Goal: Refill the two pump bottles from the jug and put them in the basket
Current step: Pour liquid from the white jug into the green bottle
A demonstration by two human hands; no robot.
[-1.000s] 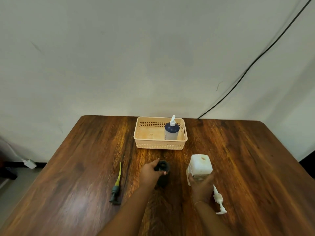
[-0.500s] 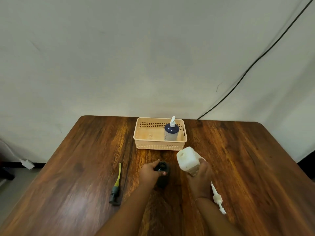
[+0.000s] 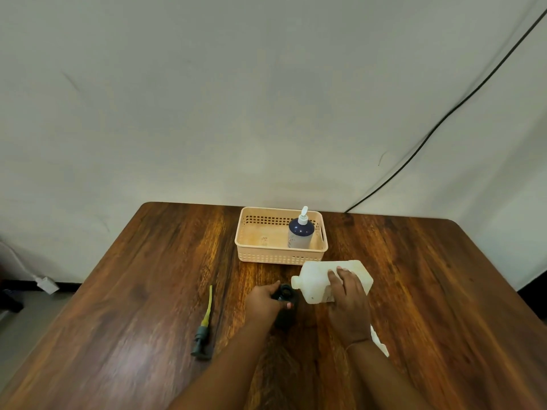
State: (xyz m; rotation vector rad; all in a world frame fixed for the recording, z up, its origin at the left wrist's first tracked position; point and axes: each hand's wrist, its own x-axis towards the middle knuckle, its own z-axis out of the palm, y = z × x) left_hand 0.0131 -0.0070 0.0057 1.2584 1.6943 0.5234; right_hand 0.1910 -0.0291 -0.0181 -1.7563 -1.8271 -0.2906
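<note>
Here the pour into the second bottle is the step in hand. The right hand grips the white jug, tipped nearly onto its side with its spout just above the open mouth of the dark bottle. The left hand is wrapped around that bottle, holding it upright on the table. Whether liquid is running yet I cannot tell; the spout and mouth are too small and dim. The other bottle, blue with its white pump on, already stands in the right end of the basket, near the wall. A dark pump with a yellow tube lies on the table to the left, apart from the hands; a white pump peeks out beside the right wrist. Next, I judge, the jug needs a slow, steady tilt with spout kept over the narrow mouth, then the dark pump screwed back on.
</note>
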